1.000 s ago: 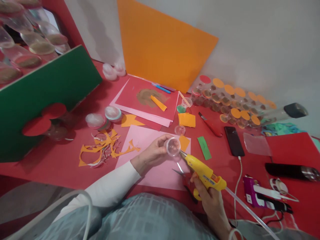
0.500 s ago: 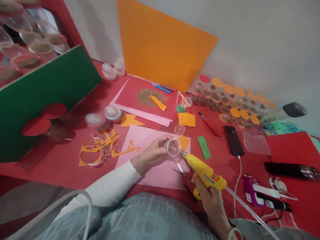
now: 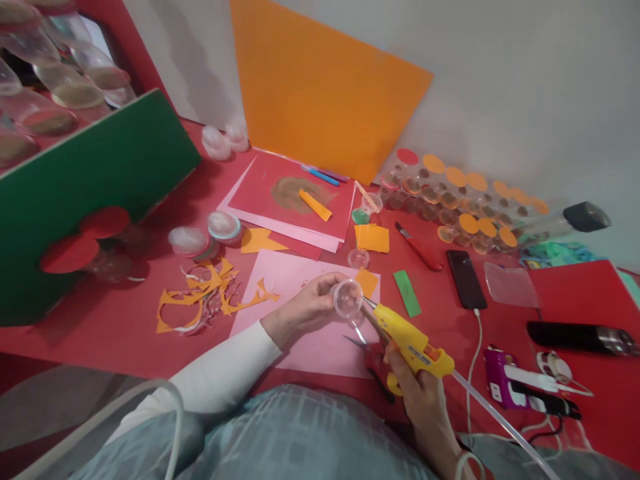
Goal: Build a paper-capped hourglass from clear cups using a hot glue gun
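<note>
My left hand is closed round the side of a small clear plastic cup, its round opening facing me. In my right hand is a yellow hot glue gun, with a long clear glue stick coming out of its back. The gun's metal nozzle is at the right rim of the cup; whether it touches I cannot tell. Below the cup lie scissors, partly hidden by the gun and my hand. Under my left hand spreads a pink paper sheet.
Orange paper scraps lie left, near a green board. Orange squares, a green strip, a red-handled cutter and a phone are on the right. Behind them stand several clear cups with orange discs.
The glue gun's nozzle has shifted very slightly along the cup's right rim. The view has moved a little; both hands keep their hold.
</note>
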### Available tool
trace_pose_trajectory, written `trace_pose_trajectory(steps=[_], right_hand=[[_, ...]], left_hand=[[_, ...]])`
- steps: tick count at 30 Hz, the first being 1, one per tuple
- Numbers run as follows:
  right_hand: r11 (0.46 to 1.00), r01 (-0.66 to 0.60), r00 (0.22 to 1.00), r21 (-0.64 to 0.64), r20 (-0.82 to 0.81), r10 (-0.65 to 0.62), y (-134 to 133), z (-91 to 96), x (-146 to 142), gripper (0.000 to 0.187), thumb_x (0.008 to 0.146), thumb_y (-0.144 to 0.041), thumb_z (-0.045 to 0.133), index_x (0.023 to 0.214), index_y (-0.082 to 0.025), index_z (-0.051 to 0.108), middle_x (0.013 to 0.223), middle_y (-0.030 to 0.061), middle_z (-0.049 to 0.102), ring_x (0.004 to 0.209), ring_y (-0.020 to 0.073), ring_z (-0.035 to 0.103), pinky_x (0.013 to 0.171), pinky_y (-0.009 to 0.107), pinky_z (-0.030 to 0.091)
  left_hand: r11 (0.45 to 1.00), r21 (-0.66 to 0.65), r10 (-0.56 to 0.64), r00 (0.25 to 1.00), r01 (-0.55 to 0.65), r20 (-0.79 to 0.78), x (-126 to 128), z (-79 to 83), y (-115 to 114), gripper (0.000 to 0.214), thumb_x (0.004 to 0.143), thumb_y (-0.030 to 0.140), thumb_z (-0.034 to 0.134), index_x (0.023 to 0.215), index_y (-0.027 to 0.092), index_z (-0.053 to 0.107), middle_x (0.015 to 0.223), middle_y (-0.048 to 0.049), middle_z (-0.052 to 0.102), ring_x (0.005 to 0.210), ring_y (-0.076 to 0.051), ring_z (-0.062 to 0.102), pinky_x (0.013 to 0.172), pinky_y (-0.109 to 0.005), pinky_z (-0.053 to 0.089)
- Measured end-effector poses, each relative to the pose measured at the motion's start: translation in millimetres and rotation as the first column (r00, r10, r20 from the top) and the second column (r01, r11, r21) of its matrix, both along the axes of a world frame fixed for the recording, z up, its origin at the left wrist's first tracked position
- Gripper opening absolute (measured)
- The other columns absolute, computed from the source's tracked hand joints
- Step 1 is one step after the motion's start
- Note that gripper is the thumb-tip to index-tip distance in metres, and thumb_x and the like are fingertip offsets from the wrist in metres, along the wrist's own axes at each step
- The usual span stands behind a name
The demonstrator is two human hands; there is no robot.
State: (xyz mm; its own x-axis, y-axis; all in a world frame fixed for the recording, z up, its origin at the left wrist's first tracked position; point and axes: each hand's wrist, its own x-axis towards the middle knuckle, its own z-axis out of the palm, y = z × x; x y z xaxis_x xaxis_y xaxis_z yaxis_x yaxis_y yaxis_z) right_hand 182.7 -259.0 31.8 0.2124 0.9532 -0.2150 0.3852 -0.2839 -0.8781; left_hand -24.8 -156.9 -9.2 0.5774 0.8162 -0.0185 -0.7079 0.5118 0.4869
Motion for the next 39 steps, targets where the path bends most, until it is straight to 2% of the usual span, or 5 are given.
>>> trace_pose_trajectory(steps=[12, 18, 29, 34, 39], right_hand=[[0.999, -0.001, 1.0, 0.04, 0.031, 0.0, -1.1, 1.0, -2.2, 0.051, 0.077, -0.067, 0.07, 0.075, -0.016, 0.078, 0.067, 0.0078, 0.075, 0.06, 0.0218, 0.07, 0.055, 0.028, 0.059], [0.999, 0.02, 1.0, 0.027, 0.007, -0.02, -2.7, -0.2, -1.3, 0.052, 0.077, -0.067, 0.07, 0.076, -0.016, 0.078, 0.067, 0.008, 0.074, 0.06, 0.0212, 0.069, 0.054, 0.028, 0.057], [0.999, 0.041, 0.999, 0.035, 0.013, -0.041, -2.2, -1.9, -2.8, 0.054, 0.076, -0.069, 0.069, 0.071, -0.016, 0.075, 0.059, 0.006, 0.07, 0.052, 0.0191, 0.064, 0.046, 0.027, 0.053], [0.999, 0.037, 0.999, 0.018, 0.01, -0.037, -2.2, -4.5, -1.5, 0.053, 0.075, -0.068, 0.07, 0.067, -0.015, 0.074, 0.056, 0.005, 0.068, 0.049, 0.0172, 0.061, 0.043, 0.025, 0.05], [0.999, 0.019, 1.0, 0.034, 0.001, -0.019, -1.9, -6.7, 0.2, 0.048, 0.077, -0.063, 0.071, 0.069, -0.016, 0.076, 0.059, 0.0061, 0.07, 0.052, 0.0187, 0.064, 0.047, 0.026, 0.053]], left_hand=[[0.998, -0.036, 0.055, 0.998, -0.054, 0.022, 2.6, 0.1, -1.0, 0.036, 0.071, 0.026, 0.088, 0.098, 0.018, 0.065, 0.094, -0.0049, 0.07, 0.084, -0.024, 0.071, 0.075, -0.043, 0.06], [1.0, -0.01, 0.015, 1.0, -0.015, -0.006, 1.9, 0.0, -0.3, 0.029, 0.074, 0.028, 0.086, 0.093, 0.016, 0.067, 0.089, -0.0052, 0.07, 0.079, -0.022, 0.071, 0.076, -0.039, 0.057], [1.0, 0.009, -0.025, 0.999, 0.025, -0.021, 4.0, -7.9, -2.0, 0.045, 0.068, 0.045, 0.089, 0.093, 0.015, 0.067, 0.086, -0.0064, 0.071, 0.08, -0.024, 0.071, 0.076, -0.037, 0.055], [0.999, -0.008, -0.041, 0.998, 0.041, -0.038, 3.4, -6.9, -1.9, 0.036, 0.073, 0.039, 0.087, 0.091, 0.015, 0.067, 0.088, -0.0069, 0.072, 0.08, -0.024, 0.071, 0.077, -0.04, 0.056], [1.0, 0.001, -0.019, 0.999, 0.019, -0.042, 3.0, -4.5, -0.7, 0.043, 0.069, 0.044, 0.089, 0.092, 0.014, 0.066, 0.085, -0.0076, 0.072, 0.079, -0.025, 0.072, 0.077, -0.04, 0.055]])
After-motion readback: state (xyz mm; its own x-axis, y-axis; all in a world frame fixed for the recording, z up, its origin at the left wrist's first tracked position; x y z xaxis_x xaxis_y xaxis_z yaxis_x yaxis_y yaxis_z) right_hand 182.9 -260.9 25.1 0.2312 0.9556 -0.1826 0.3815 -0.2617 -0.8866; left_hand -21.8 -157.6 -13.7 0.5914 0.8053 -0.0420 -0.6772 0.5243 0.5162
